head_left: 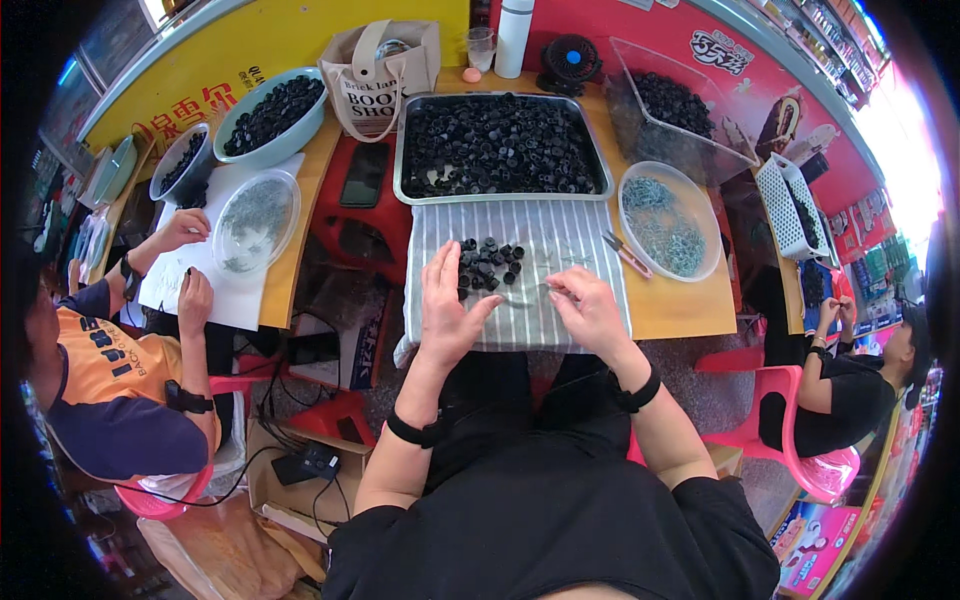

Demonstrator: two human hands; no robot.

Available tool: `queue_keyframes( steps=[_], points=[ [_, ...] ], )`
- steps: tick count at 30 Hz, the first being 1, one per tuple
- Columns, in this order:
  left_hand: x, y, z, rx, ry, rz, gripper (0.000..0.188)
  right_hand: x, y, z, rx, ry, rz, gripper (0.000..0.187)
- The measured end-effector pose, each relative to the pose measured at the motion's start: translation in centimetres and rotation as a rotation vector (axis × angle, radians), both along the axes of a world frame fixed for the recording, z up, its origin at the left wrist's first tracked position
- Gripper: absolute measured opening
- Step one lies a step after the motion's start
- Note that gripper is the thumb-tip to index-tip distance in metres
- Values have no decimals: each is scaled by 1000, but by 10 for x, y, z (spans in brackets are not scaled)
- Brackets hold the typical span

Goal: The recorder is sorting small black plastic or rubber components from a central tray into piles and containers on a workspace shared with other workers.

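Note:
A striped grey-and-white cloth covers the front of the table before me. My left hand rests on it with straight fingers and thumb apart, its edge against a small heap of black plastic caps. To the right, my right hand has thumb and forefinger pinched together low over the cloth; whatever they hold is too small to name. Behind the heap stands a metal tray full of similar black parts. A round clear tub of small metallic pieces sits to the right, with pink-handled pliers beside it.
A tote bag, white bottle, glass and small black fan line the back. A clear bin of black parts is at back right. Two people work at side tables; a light green basin stands left.

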State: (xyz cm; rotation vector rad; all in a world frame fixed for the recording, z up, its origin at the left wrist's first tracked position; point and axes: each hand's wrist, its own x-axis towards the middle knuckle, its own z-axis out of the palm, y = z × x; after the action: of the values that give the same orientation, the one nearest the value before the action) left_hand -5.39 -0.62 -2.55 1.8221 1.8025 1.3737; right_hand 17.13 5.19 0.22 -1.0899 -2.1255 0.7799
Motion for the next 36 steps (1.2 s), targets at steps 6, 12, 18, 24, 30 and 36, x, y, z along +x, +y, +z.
queue_keyframes(
  steps=[6, 12, 18, 24, 30, 36],
  points=[
    [-2, -3, 0, 69, -75, -32, 80, -28, 21, 7, 306, -134, -44, 19],
    [7, -19, 22, 108, -124, 40, 57, -53, 36, 7, 391, -377, -41, 22],
    [27, -28, 23, 88, -537, -52, 34, -38, 36, -7, 331, -297, -83, 25],
    [40, -29, 14, -409, -1370, -334, 25, -16, -22, 20, 72, 119, 99, 23],
    [47, -24, 4, -400, -1687, -541, 24, -21, -26, 31, 90, 90, 128, 21],
    [23, -24, -6, -279, -1674, -483, 24, -41, 31, 15, -79, -30, -40, 10]
  ],
)
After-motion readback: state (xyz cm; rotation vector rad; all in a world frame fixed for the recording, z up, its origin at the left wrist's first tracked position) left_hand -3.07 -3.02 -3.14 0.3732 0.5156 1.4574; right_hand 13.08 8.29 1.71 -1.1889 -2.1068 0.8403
